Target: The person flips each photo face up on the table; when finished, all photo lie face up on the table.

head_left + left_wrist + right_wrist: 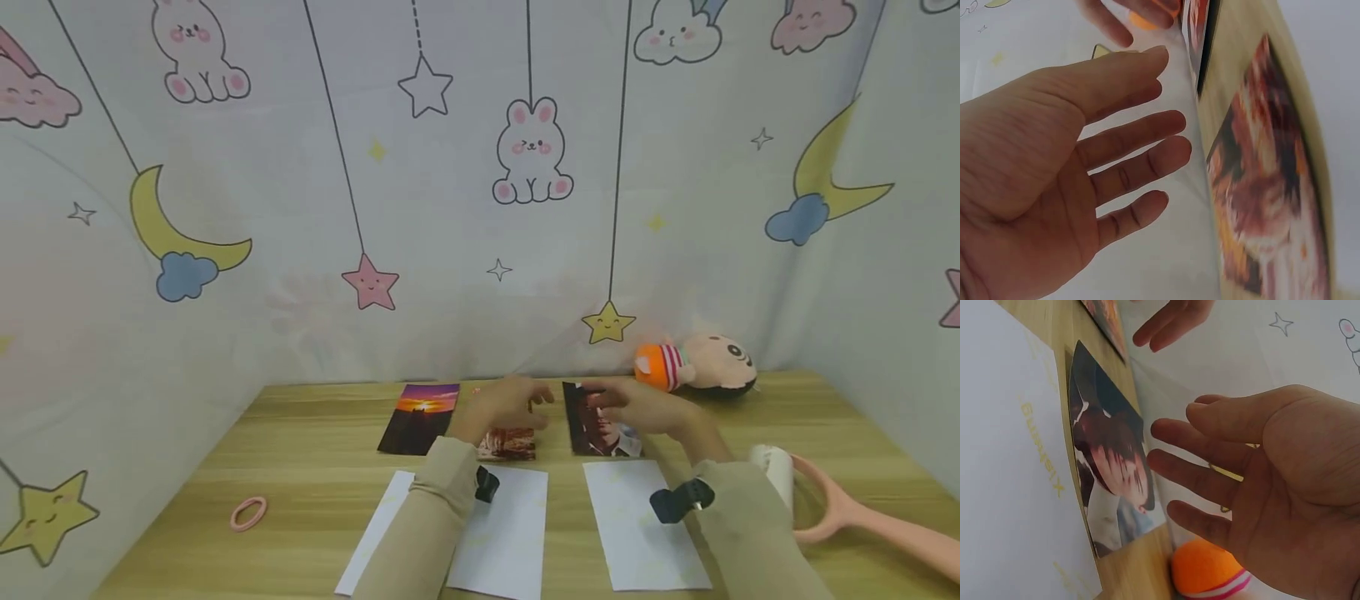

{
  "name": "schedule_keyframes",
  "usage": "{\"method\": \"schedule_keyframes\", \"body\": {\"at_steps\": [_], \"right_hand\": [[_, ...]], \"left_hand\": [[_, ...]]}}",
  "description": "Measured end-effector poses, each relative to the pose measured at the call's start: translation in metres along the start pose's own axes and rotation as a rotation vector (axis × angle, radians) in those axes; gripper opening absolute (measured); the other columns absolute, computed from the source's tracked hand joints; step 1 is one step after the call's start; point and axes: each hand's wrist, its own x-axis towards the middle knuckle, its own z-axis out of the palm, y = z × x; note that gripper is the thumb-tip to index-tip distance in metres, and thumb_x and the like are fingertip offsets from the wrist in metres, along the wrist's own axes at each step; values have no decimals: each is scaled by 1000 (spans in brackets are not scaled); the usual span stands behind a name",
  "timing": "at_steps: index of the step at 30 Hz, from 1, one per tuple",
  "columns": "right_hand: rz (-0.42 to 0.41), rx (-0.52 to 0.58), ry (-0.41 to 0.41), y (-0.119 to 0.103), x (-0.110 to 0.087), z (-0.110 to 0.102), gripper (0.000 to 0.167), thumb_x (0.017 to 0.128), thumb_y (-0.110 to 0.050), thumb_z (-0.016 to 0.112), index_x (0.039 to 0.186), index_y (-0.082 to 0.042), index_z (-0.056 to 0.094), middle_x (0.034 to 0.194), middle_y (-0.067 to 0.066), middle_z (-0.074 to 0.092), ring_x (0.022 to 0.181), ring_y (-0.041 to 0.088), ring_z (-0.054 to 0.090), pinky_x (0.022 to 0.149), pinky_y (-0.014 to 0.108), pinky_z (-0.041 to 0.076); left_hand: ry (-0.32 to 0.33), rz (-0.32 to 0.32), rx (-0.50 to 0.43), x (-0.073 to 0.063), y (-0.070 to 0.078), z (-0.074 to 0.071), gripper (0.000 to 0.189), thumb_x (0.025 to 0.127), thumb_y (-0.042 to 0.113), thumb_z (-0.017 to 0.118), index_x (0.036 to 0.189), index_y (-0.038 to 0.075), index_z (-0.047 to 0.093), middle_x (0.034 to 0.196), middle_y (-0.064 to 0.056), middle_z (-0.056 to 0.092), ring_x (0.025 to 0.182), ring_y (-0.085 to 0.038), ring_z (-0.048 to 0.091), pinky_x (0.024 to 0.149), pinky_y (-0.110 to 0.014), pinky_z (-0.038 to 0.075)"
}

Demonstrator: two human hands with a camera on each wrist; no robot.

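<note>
My left hand [509, 408] hovers over a reddish photo [510, 445], its fingers relaxed and nothing in them. In the left wrist view that photo [1266, 200] lies beside the fingertips, apart from them. Above a portrait photo [600, 429] hangs my right hand [637, 406], also holding nothing, its fingers loosely extended in the right wrist view. A sunset photo [422, 417] lies to the left of both hands. In front of the photos are white sheets: one partly under the left sleeve [386, 508], one in the middle [504, 533], and one at the right [637, 525].
A doll in orange [660, 367] lies at the back right. At the right edge is a lint roller with a pink handle [892, 529], partly behind the right sleeve. A pink ring [248, 513] lies at the left. A printed curtain [450, 208] closes off the back.
</note>
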Motion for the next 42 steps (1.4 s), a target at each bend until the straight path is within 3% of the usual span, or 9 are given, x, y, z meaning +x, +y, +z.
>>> {"method": "schedule_keyframes", "body": {"at_steps": [6,10,12,15,17,23,28,34,42], "right_hand": [[-20,-55,3,-15,5,13,49,99,-4,57,146,4,44,134,28,57,123,42,56,96,50,50],[34,-49,35,-21,10,24,45,100,-10,60,141,3,48,129,26,61,102,35,66,77,44,58],[53,-61,54,-25,14,31,41,100,-12,60,137,2,53,125,23,64,94,30,66,75,41,57],[42,-88,54,-34,19,43,37,100,-14,60,134,0,56,121,19,66,95,28,66,83,45,55],[4,-133,49,-41,23,52,35,100,-14,60,132,0,58,119,17,68,105,27,65,92,47,52],[-116,-210,-26,-67,38,75,31,98,-10,63,128,-4,62,116,14,69,106,27,65,90,47,53],[-208,-236,-88,-85,51,93,29,96,-8,65,124,-1,63,111,13,68,100,20,65,87,39,54],[-188,-244,-129,-106,56,116,32,96,-11,67,126,-1,63,105,7,70,96,22,67,83,37,56],[-176,-236,-198,-131,67,150,32,96,-12,67,126,-4,63,105,5,70,95,21,67,85,40,56]], "left_hand": [[-1,-53,7,-30,-17,-16,44,93,25,73,133,11,61,126,-8,65,115,-25,61,96,-42,49],[10,-53,23,-50,-25,-22,42,94,25,72,132,11,62,122,-8,67,114,-25,61,94,-42,50],[26,-45,26,-61,-29,-23,38,95,24,70,130,10,63,118,-6,69,110,-24,63,92,-40,51],[60,-18,35,-78,-37,-26,30,96,20,68,124,9,66,110,-4,71,104,-22,65,90,-38,52],[80,4,45,-90,-44,-27,23,96,15,67,118,9,68,105,-2,71,99,-20,66,87,-36,52],[113,50,87,-128,-61,-34,12,94,7,66,104,10,70,89,2,69,81,-11,63,76,-30,53],[73,22,97,-156,-68,-37,14,93,11,70,106,8,70,89,3,67,81,-10,61,77,-30,52],[-13,-97,104,-184,-75,-32,25,93,22,74,116,14,69,105,2,68,96,-16,62,89,-36,51],[-49,-134,145,-210,-81,-21,28,91,25,76,117,20,69,117,-1,68,107,-19,63,95,-40,50]]}}
